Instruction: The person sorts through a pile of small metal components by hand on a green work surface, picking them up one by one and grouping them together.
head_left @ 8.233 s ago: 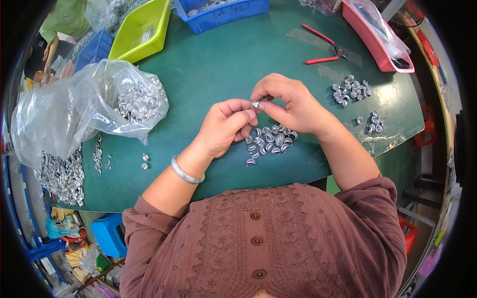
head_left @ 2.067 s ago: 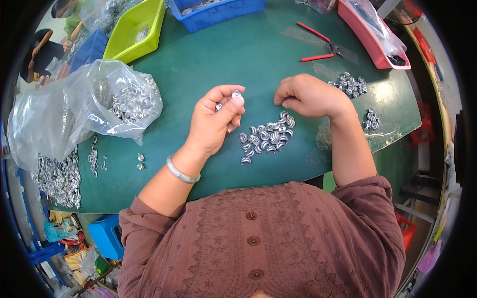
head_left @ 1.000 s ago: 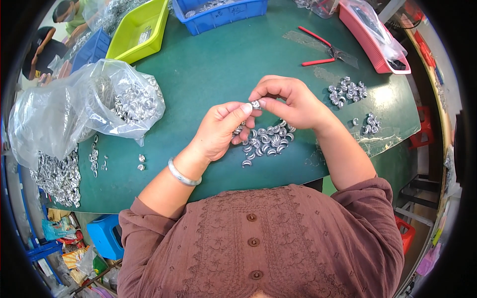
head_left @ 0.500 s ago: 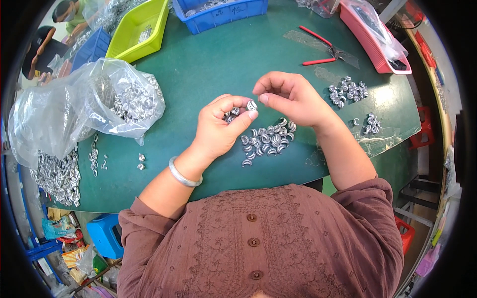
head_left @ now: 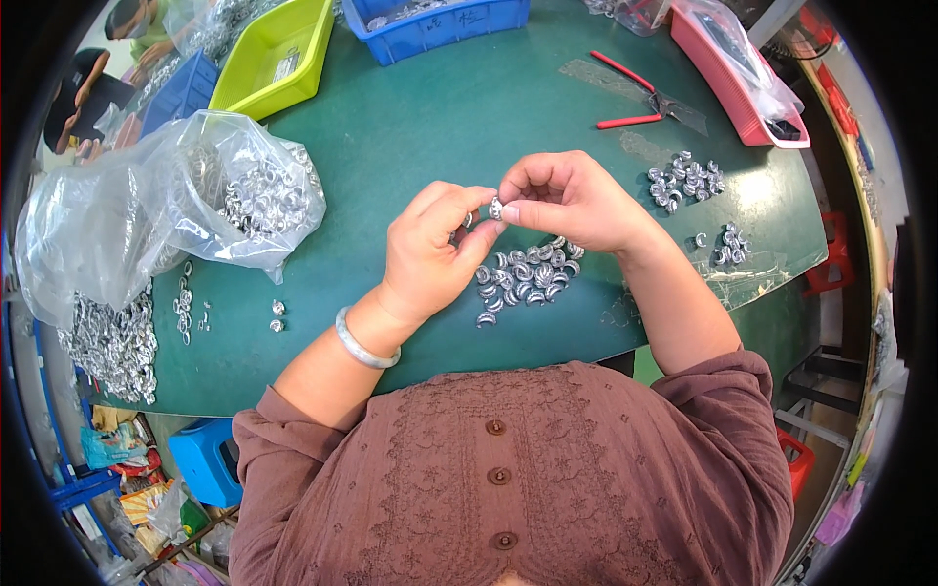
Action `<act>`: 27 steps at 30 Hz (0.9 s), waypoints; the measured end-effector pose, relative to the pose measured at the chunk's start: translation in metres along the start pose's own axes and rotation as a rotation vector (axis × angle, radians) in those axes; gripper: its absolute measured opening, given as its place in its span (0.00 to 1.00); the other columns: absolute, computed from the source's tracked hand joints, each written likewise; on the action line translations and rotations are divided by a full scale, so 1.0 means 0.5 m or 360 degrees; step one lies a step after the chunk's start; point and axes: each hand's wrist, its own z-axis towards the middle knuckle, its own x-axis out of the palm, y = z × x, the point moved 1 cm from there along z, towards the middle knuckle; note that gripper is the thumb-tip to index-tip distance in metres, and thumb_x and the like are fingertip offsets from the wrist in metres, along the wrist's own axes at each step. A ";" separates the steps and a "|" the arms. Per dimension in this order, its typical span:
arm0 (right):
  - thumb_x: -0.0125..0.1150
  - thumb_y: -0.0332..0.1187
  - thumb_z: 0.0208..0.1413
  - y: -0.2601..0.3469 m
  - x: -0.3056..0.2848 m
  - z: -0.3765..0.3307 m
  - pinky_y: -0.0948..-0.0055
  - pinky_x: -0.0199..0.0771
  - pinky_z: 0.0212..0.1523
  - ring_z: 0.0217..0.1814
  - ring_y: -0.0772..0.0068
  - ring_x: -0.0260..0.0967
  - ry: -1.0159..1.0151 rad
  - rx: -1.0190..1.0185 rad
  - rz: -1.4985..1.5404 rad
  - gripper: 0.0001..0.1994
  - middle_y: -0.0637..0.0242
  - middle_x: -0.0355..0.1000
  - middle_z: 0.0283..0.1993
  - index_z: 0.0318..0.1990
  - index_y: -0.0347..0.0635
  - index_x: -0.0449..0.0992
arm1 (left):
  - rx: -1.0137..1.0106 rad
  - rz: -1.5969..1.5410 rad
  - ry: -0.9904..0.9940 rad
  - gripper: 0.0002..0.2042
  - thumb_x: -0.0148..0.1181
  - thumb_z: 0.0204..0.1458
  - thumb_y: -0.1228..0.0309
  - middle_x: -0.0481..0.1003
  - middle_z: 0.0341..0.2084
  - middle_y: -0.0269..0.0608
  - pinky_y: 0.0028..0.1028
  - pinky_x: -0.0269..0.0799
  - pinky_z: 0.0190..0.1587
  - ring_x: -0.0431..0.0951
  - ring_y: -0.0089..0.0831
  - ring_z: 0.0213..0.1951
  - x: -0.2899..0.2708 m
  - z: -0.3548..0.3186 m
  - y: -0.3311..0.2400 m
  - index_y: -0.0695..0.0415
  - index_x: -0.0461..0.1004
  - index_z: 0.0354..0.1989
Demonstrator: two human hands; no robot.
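A small silver metal piece (head_left: 495, 208) sits pinched between the fingertips of both hands over the green table. My left hand (head_left: 435, 239) is closed, with more silver bits partly visible under its curled fingers. From the other side, my right hand (head_left: 576, 203) grips the same piece between thumb and forefinger. Just below the hands lies a loose pile of curved silver metal pieces (head_left: 532, 273). Two small round silver pieces (head_left: 277, 316) rest on the table left of my left forearm.
An open plastic bag (head_left: 269, 195) of silver parts stands at left, beside a heap of chain-like pieces (head_left: 112, 342). Red-handled pliers (head_left: 630, 122) lie far right near a pink basket (head_left: 747, 107). Green (head_left: 311, 83) and blue (head_left: 440, 37) bins stand at the back. Other people are at far left.
My right hand has come down and left, closing on the small silver piece that my left fingertips held up. My left fingers have turned slightly toward it.
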 end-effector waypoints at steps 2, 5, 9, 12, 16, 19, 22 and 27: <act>0.58 0.28 0.47 0.000 0.001 0.000 0.85 0.63 0.29 0.28 0.87 0.62 -0.0005 -0.0009 0.0005 0.05 0.73 0.69 0.25 0.30 0.36 0.73 | 0.0047 0.0032 -0.0018 0.12 0.63 0.37 0.79 0.69 0.21 0.36 0.20 0.66 0.21 0.68 0.21 0.19 0.000 0.000 0.002 0.58 0.73 0.33; 0.57 0.26 0.47 0.003 0.002 -0.002 0.85 0.63 0.31 0.30 0.86 0.63 -0.0002 -0.0002 0.0019 0.04 0.73 0.69 0.27 0.30 0.35 0.72 | 0.0078 0.0050 -0.0045 0.12 0.62 0.37 0.79 0.69 0.21 0.36 0.20 0.66 0.21 0.69 0.22 0.19 0.000 -0.001 0.004 0.58 0.73 0.33; 0.57 0.23 0.46 0.002 0.003 -0.003 0.82 0.64 0.33 0.32 0.83 0.64 -0.0063 -0.0171 -0.0218 0.03 0.73 0.68 0.29 0.29 0.35 0.71 | -0.0022 -0.0072 -0.0049 0.12 0.63 0.37 0.81 0.70 0.22 0.36 0.19 0.64 0.24 0.69 0.21 0.23 0.000 -0.002 0.004 0.61 0.73 0.33; 0.57 0.25 0.46 0.003 0.003 -0.001 0.80 0.65 0.29 0.28 0.80 0.65 -0.0144 -0.0501 -0.0547 0.02 0.71 0.69 0.27 0.29 0.38 0.72 | -0.0219 -0.0231 -0.0018 0.11 0.62 0.39 0.78 0.70 0.22 0.33 0.18 0.64 0.25 0.68 0.18 0.24 0.003 -0.006 0.015 0.61 0.73 0.34; 0.57 0.23 0.45 -0.001 0.003 0.004 0.78 0.65 0.28 0.28 0.76 0.66 -0.0190 -0.0674 -0.0655 0.02 0.68 0.68 0.27 0.28 0.38 0.72 | -0.0832 -0.0896 0.0151 0.10 0.62 0.43 0.75 0.71 0.25 0.29 0.16 0.64 0.27 0.67 0.15 0.25 0.001 -0.007 0.018 0.62 0.73 0.34; 0.58 0.22 0.43 0.000 0.004 0.006 0.78 0.66 0.28 0.28 0.74 0.66 -0.0156 -0.0932 -0.0856 0.03 0.66 0.68 0.28 0.27 0.38 0.71 | -0.1022 -0.1082 0.0198 0.10 0.62 0.44 0.75 0.71 0.26 0.28 0.15 0.64 0.29 0.66 0.14 0.26 0.000 -0.005 0.013 0.62 0.73 0.35; 0.58 0.22 0.43 0.006 0.008 0.003 0.78 0.65 0.27 0.27 0.75 0.66 -0.0181 -0.0976 -0.0859 0.04 0.67 0.68 0.27 0.27 0.38 0.71 | -0.0774 -0.1054 0.0103 0.10 0.62 0.43 0.77 0.70 0.25 0.28 0.15 0.64 0.30 0.66 0.14 0.27 0.003 -0.005 0.012 0.61 0.73 0.36; 0.58 0.22 0.43 0.011 -0.003 0.001 0.80 0.65 0.27 0.26 0.77 0.64 -0.0244 -0.0736 -0.0585 0.04 0.68 0.66 0.26 0.28 0.37 0.70 | -0.0636 -0.0930 0.0091 0.11 0.62 0.42 0.78 0.70 0.26 0.29 0.16 0.64 0.32 0.67 0.15 0.28 0.004 -0.011 0.022 0.61 0.73 0.36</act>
